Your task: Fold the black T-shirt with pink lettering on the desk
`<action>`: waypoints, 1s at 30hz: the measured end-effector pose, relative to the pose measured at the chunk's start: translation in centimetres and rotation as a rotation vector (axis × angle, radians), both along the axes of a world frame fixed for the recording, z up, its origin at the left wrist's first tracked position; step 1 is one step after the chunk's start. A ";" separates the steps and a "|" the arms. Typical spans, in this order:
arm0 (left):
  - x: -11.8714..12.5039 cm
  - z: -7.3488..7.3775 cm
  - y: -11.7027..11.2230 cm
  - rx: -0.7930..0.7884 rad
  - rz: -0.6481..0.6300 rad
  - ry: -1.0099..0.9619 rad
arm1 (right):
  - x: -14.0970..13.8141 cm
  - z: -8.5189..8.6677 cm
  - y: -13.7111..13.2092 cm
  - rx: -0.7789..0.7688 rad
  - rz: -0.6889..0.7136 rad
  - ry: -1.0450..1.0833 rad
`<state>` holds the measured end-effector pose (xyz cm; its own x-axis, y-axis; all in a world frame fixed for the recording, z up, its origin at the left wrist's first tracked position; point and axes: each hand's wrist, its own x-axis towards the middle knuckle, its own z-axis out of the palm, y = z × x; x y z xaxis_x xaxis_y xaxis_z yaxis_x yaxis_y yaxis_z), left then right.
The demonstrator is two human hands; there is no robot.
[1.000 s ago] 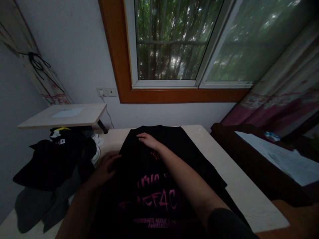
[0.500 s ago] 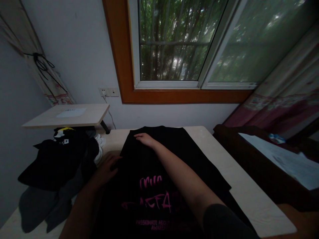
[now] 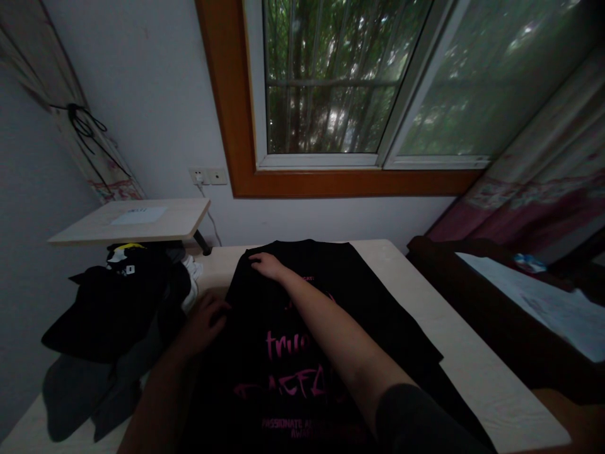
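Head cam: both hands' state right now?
Left hand: fingers slightly bent at the left edge of the black shirt; cannot tell if it grips.
Right hand: open, laid on the shirt's upper left.

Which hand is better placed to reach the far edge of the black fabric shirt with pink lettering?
Probably the right hand: it lies on the shirt, near that edge; the left hand, at its left side, is farther away.

Shirt is black with pink-magenta lettering. Worktop is pale wood grain, shelf similar. Clothes pile is black and dark grey, bits of yellow and white. Window surround is orange-brown. Right curtain is cream, floral band, dull pink below. Sleeve is dark grey.
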<state>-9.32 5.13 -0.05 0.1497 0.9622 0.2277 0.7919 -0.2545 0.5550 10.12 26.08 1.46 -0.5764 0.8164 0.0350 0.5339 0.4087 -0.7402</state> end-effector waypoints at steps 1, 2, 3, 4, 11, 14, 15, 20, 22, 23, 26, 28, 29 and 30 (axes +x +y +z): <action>0.1 -0.1 0.2 0.008 0.022 -0.009 | -0.1 0.0 0.1 0.003 -0.002 -0.003; 0.2 -0.3 0.4 0.021 0.048 -0.017 | -0.2 0.0 0.1 0.006 -0.001 -0.003; 0.3 -0.6 0.6 0.039 0.075 -0.023 | -0.4 0.1 0.1 0.011 0.005 -0.001; 0.3 -0.8 0.8 0.062 0.097 -0.029 | -0.6 0.3 0.1 0.016 0.015 0.004; -0.3 -1.5 1.0 0.127 0.134 -0.044 | -2.2 1.5 -0.8 0.094 0.089 -0.014; -0.3 -1.6 1.1 0.131 0.149 -0.029 | -1.8 1.4 -1.5 0.136 0.069 -0.101; -0.3 -1.6 1.1 0.129 0.154 -0.026 | -1.6 1.3 -1.9 0.173 0.054 -0.143; -0.4 -1.9 1.3 0.111 0.219 -0.020 | -0.5 1.3 -3.3 0.370 0.000 -0.267; -0.4 -2.0 1.3 0.094 0.230 -0.010 | 0.1 1.3 -3.7 0.376 -0.012 -0.235; -0.5 -2.1 1.4 0.085 0.229 -0.004 | 0.5 1.3 -3.9 0.368 -0.020 -0.216; -0.5 -2.2 1.4 0.079 0.206 0.034 | 2.0 1.1 -4.6 0.316 -0.060 -0.190; -0.5 -2.0 1.4 0.092 0.183 0.088 | 3.5 1.0 -5.2 0.280 -0.082 -0.199; -0.4 -1.9 1.4 0.101 0.170 0.120 | 4.4 1.0 -5.6 0.269 -0.089 -0.206; -0.4 -1.6 1.4 0.115 0.158 0.150 | 5.4 0.9 -6.0 0.265 -0.092 -0.215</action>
